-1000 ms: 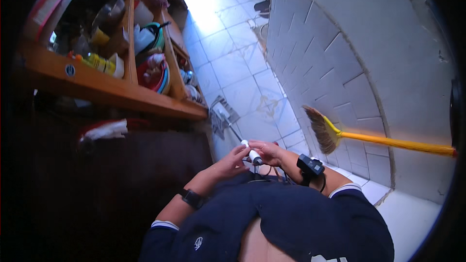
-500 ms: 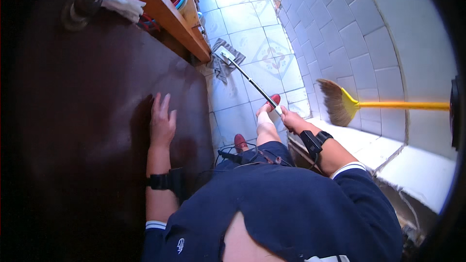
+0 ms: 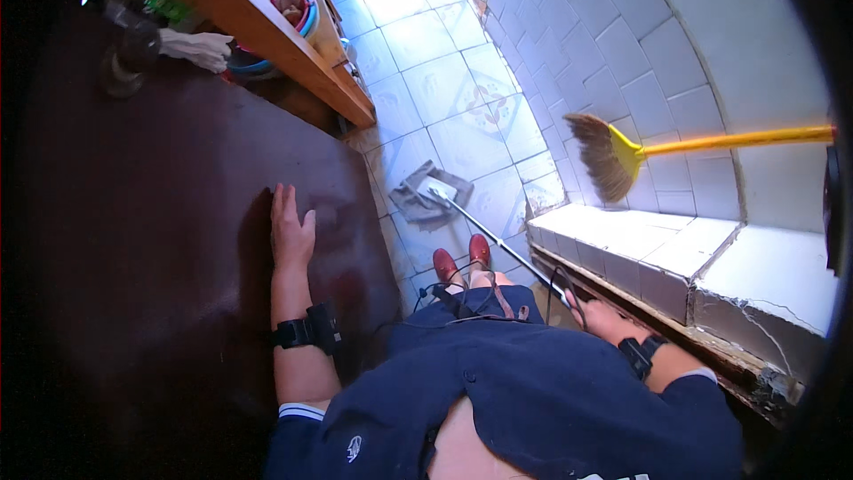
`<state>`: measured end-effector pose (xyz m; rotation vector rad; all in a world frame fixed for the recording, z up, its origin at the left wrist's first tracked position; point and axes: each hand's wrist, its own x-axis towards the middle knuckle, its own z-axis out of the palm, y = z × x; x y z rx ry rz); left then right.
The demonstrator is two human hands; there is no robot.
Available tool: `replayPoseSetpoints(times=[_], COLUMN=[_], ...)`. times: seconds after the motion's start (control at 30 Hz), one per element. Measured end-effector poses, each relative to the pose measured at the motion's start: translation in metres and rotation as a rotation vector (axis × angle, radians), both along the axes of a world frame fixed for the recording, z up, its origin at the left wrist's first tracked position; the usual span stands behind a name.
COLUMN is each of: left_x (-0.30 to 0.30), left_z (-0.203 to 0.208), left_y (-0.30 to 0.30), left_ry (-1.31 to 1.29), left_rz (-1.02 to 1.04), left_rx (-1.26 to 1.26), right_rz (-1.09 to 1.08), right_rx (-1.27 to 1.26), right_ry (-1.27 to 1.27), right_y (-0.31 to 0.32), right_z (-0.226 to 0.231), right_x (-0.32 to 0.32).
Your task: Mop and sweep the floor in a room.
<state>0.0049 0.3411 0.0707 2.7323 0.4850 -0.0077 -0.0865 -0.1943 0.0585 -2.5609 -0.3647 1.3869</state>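
Observation:
My right hand (image 3: 593, 316) is wrapped round the handle of a mop (image 3: 502, 244), low on my right side. The handle slants away to the left, down to a flat white mop head on the tiled floor. A grey cloth (image 3: 411, 200) lies spread under and around that head, just ahead of my feet. My left hand (image 3: 291, 227) is over the dark brown tabletop (image 3: 195, 302), holding nothing, its thumb apart from the fingers; whether it touches the surface I cannot tell. Black devices are strapped to both forearms.
A yellow-handled broom (image 3: 613, 156) stands out from the tiled wall (image 3: 622, 62) on the right, above a white tiled ledge (image 3: 613, 236). At the far left are a wooden shelf frame (image 3: 275, 31) with basins and a dark round object (image 3: 133, 58) on the table. My red shoes (image 3: 462, 258) stand on pale floor tiles.
My right hand has drawn back toward me, and the mop head with its cloth has come nearer, away from the shelf leg. My forward foot is now beside the other.

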Motion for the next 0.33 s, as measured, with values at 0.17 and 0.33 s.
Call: replayPoseSetpoints(times=[0.17,0.33], left_x=[0.005,0.011], left_z=[0.0,-0.009], left_y=[-0.011,0.002], left_ry=[0.11,0.194], left_rz=[0.018,-0.001], left_rx=[0.123,0.068], right_rz=[-0.001,0.123], right_rx=[0.303,-0.044], right_ry=[-0.281,-0.056], right_y=[0.062,0.108], right_z=[-0.084,-0.09], right_x=[0.071,0.112])
